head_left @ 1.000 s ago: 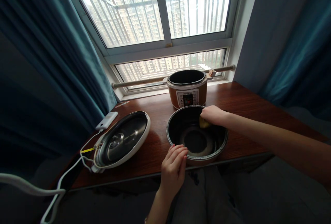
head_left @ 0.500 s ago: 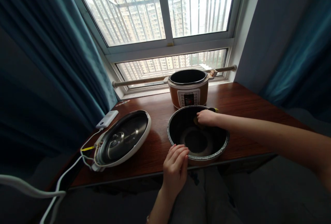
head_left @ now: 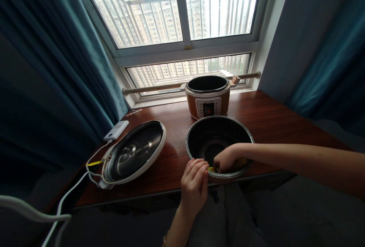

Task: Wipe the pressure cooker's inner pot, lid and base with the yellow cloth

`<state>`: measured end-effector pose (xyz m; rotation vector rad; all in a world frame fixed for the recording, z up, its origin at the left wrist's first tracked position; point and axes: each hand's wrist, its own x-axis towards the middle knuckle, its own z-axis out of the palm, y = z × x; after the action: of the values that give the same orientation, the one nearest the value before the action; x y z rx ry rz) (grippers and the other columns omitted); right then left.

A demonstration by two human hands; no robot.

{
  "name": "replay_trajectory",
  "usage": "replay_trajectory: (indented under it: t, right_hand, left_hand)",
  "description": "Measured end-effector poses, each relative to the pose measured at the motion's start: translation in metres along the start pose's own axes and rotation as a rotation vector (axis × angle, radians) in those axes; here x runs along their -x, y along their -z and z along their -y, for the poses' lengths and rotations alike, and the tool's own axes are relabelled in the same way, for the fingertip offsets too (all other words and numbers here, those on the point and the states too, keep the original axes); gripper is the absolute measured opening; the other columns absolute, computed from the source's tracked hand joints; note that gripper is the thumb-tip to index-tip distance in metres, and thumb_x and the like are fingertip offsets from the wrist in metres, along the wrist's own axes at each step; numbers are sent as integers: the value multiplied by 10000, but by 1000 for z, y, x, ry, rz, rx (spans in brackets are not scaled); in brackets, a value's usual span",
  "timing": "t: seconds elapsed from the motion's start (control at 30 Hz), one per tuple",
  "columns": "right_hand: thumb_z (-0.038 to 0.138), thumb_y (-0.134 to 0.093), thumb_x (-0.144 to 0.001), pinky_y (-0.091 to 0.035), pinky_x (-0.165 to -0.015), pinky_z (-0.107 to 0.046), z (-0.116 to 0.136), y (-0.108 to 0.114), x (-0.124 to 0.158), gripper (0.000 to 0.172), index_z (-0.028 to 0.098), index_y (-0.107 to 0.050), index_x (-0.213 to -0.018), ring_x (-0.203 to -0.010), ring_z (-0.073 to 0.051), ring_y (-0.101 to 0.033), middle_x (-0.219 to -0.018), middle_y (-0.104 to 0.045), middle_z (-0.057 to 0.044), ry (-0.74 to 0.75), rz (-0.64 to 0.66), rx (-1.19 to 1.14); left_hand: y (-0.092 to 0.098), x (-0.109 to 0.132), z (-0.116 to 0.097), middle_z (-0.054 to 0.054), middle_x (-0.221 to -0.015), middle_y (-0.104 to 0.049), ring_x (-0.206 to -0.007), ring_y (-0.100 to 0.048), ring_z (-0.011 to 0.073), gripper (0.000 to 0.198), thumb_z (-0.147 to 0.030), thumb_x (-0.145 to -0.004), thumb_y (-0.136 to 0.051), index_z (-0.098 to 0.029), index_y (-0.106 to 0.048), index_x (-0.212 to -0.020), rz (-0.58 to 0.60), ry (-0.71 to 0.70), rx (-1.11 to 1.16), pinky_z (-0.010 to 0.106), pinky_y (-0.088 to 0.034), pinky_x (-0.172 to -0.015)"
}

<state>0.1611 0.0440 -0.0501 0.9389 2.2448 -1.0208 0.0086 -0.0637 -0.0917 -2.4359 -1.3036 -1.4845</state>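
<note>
A black inner pot (head_left: 212, 135) sits on the dark wooden table (head_left: 273, 117) right in front of me. My right hand (head_left: 226, 159) reaches inside it at the near wall, fingers closed on a yellow sponge (head_left: 211, 169) of which only a corner shows. My left hand (head_left: 194, 186) rests on the pot's near left rim with its fingers curled over the edge, steadying it.
The orange cooker body (head_left: 208, 97) stands behind the pot near the window. Its lid (head_left: 134, 152) lies upside down to the left, with a white cable (head_left: 65, 205) running off the table. A white power bank (head_left: 116, 130) lies beside the teal curtain (head_left: 57, 68).
My right hand, with the sponge, has swept from the pot's far rim down across the inside to the near wall. The left hand has stayed on the rim.
</note>
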Motion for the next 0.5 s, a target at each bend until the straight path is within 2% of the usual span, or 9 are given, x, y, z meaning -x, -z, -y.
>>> replay_trajectory:
  t: [0.1,0.17,0.33,0.43,0.5]
  right_hand:
    - [245,-571,-702,-428,-611,-232,4,-1,1,367,152,-647,-1049,-758,-170,-597,-851,-660,-25,51,34,-32]
    - [210,-574,-697,-421,-627,-231,-1,-2,1,373,170,-646,-1061,-764,-167,-594,-856,-661,-14,52,62,10]
    - [120,-626,-622,-428,-614,-226,-23,-3,3,281,204,-707,-877,-710,-157,-609,-760,-669,23,-44,93,109]
    - [65,-667,-543,-455,-667,-271,-35,1,3,210,170,-702,-721,-737,-199,-623,-672,-654,0,-172,30,172]
    - [36,-670,-520,-460,-735,-341,-42,5,1,148,150,-669,-615,-791,-247,-626,-639,-639,-34,-255,-57,228]
  left_hand:
    - [1,0,2,75,-972,-659,-998,-571,209,249,-86,-817,-433,-178,-596,-981,6,-1,0,442,-431,-926]
    - [1,1,2,76,-974,-660,-999,-572,211,252,-91,-818,-432,-179,-596,-988,9,-1,1,443,-432,-925]
    - [1,1,3,72,-978,-661,-1007,-570,207,253,-91,-818,-433,-184,-601,-984,16,2,11,436,-430,-930]
    - [2,1,3,70,-977,-662,-1008,-570,205,252,-85,-816,-441,-183,-602,-983,18,-1,18,434,-428,-931]
    - [2,1,3,69,-982,-661,-1011,-570,203,254,-84,-815,-444,-182,-603,-986,18,-1,25,433,-426,-934]
